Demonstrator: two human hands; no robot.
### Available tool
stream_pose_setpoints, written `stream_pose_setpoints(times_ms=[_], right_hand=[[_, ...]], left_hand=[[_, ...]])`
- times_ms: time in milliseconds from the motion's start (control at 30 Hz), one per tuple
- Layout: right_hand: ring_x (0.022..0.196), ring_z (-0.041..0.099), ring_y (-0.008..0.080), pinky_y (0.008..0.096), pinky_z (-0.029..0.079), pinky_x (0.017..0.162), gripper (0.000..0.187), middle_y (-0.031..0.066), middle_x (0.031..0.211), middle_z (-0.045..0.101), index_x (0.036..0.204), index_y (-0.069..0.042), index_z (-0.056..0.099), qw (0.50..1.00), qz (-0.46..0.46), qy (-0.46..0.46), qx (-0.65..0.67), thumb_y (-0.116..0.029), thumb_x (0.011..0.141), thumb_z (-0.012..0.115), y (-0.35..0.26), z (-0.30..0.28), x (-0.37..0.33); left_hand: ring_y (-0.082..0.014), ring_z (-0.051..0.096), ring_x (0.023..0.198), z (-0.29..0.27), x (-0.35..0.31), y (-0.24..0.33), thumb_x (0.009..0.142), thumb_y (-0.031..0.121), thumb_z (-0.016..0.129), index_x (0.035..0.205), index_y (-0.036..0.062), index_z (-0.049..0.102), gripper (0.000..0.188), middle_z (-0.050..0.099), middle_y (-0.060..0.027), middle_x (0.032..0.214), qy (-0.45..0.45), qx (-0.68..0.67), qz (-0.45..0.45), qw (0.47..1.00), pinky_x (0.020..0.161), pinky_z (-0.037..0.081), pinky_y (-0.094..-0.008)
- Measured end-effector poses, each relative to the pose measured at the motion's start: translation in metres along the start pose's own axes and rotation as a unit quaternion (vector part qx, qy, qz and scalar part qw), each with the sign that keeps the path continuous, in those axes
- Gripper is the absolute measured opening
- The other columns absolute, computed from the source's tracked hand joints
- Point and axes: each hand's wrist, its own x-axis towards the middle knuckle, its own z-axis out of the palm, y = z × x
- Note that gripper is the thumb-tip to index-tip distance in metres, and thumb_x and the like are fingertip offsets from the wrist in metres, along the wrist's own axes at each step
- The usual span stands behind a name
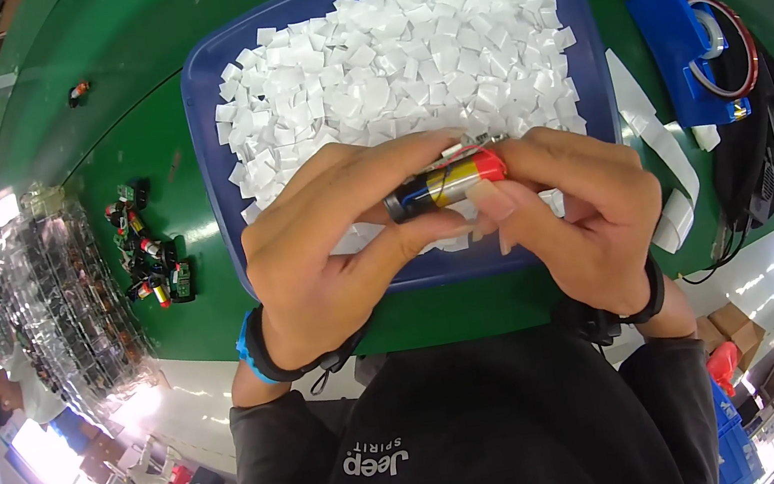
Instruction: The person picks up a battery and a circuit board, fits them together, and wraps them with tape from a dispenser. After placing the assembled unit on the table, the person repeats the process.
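Observation:
A small battery assembly (pixel 449 183) is held between both hands, lying nearly level above the front of the tray. Its cylinder shows black, yellow and silver bands and a red right end, with thin red and blue wires and a bit of metal along the top. My left hand (pixel 311 239) pinches the black end between thumb and fingers. The fingers of my right hand (pixel 594 204) close around the red end, thumb pressed to its lower side. Beneath them is a blue plastic tray (pixel 202 119) heaped with small white square pieces (pixel 389 64).
Several similar battery-and-circuit-board assemblies (pixel 148 247) lie left on the green table (pixel 201 312), near stacked clear plastic trays (pixel 82 300). To the right are a white strip (pixel 653 129), a blue tape dispenser (pixel 665 46) and a black bag (pixel 760 132). Another person (pixel 11 393) is at far left.

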Motion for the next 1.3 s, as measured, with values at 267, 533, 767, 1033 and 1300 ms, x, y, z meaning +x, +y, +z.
stream_pose_setpoints(times_ms=[267,533,767,1033,1300], right_hand=[[0.057,0.058,0.0100,0.0205,0.044,0.050,0.022,0.0093,0.077,0.067,0.112,0.006,0.066,0.991,0.103,-0.011,0.088,-0.009,0.097,0.060,0.001,0.006,0.002],[0.068,0.061,0.0097,0.0211,0.048,0.054,0.031,0.0065,0.090,0.066,0.127,0.002,0.058,0.983,0.148,-0.055,0.098,-0.008,0.098,0.055,0.001,-0.004,0.002],[0.071,0.063,0.0096,0.0209,0.049,0.055,0.030,0.0049,0.091,0.065,0.124,-0.002,0.060,0.989,0.100,-0.089,0.069,-0.004,0.094,0.059,-0.004,-0.005,0.003],[0.072,0.065,0.0099,0.0204,0.048,0.055,0.025,0.0051,0.089,0.067,0.117,-0.004,0.065,0.989,0.104,-0.089,0.056,-0.004,0.092,0.064,0.000,-0.003,0.002],[0.073,0.066,0.0120,0.0219,0.050,0.055,0.021,0.0082,0.093,0.069,0.115,-0.002,0.064,0.984,0.111,-0.101,0.095,-0.006,0.095,0.061,-0.001,-0.008,0.004]], left_hand=[[-0.0207,0.066,0.087,-0.003,0.008,0.009,0.076,-0.003,0.077,0.110,-0.0049,0.067,0.035,0.070,-0.0157,0.104,-0.017,0.176,0.104,0.979,0.068,0.053,-0.0276],[-0.0114,0.065,0.084,-0.021,0.065,0.002,0.082,0.009,0.076,0.107,0.0075,0.068,0.026,0.070,-0.0048,0.099,-0.097,0.195,-0.033,0.975,0.060,0.050,-0.0210],[-0.0187,0.065,0.092,-0.147,0.165,-0.135,0.089,0.039,0.071,0.110,0.0082,0.066,0.038,0.069,-0.0079,0.103,-0.104,0.378,-0.109,0.914,0.072,0.052,-0.0338],[-0.0309,0.063,0.093,-0.121,0.219,-0.132,0.090,0.021,0.070,0.118,0.0097,0.061,0.031,0.066,-0.0133,0.103,-0.140,0.448,0.326,0.820,0.083,0.051,-0.0447],[-0.0231,0.062,0.080,-0.109,0.170,-0.071,0.086,0.008,0.070,0.099,0.0040,0.057,0.019,0.061,-0.0087,0.097,-0.177,0.318,0.033,0.931,0.072,0.053,-0.0338]])
